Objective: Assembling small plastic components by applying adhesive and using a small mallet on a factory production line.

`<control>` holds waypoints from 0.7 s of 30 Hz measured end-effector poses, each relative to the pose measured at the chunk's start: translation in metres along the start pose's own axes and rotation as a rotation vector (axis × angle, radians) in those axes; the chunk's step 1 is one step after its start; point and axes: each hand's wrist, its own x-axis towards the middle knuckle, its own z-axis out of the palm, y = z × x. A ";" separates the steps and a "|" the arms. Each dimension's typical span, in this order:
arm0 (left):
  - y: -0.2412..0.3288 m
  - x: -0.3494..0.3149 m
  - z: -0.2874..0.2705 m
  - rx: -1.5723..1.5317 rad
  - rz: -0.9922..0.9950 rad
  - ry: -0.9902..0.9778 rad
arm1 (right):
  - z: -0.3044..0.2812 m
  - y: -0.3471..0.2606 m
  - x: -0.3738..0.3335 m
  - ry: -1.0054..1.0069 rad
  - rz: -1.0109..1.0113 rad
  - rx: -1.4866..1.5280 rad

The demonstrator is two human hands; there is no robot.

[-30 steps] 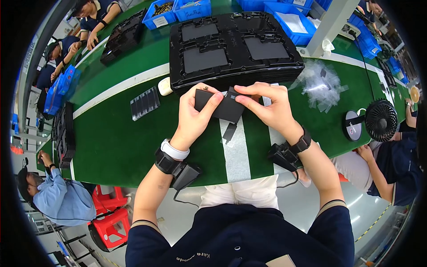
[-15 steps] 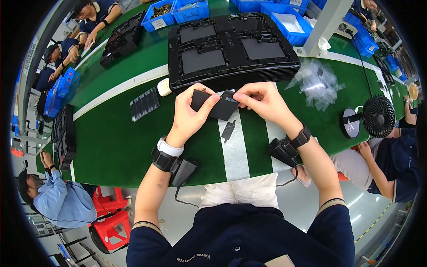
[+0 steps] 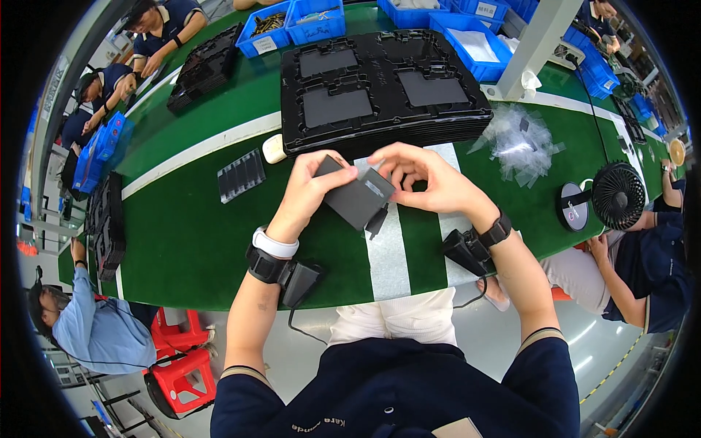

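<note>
A flat black rectangular block [image 3: 358, 198] with a small pale printed patch is held tilted above the table. My left hand [image 3: 310, 186] grips its upper left side, thumb across the face. On the opposite edge, my right hand [image 3: 431, 179] has its thumb and a curled finger closed at the corner, while the index finger arches over the top edge. Partly behind the block, a small dark strip [image 3: 377, 221] lies on the pale table band. Beyond my hands stands a stack of black moulded trays [image 3: 380, 87] with dark flat pieces in its pockets.
A clear sheet with dark strips [image 3: 241, 177] and a white rounded object [image 3: 274, 149] lie left. Crumpled clear film pieces [image 3: 522, 142] are piled right, near a black fan [image 3: 618, 193]. Blue bins [image 3: 475, 45] and a metal post [image 3: 537, 47] stand behind. Other people sit around the table.
The block has tipped so its broad face shows more, and it sits slightly lower. My right-hand fingers have shifted, with the index finger now arched above the edge.
</note>
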 end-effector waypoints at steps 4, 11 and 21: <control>-0.004 -0.002 0.011 -0.182 -0.273 -0.231 | -0.001 0.010 0.001 0.065 -0.233 -0.141; -0.002 0.001 0.009 -0.166 -0.055 -0.044 | 0.000 0.007 0.001 0.291 -0.065 0.080; -0.015 0.000 0.014 0.065 0.147 -0.083 | 0.004 0.007 0.002 0.280 -0.094 0.042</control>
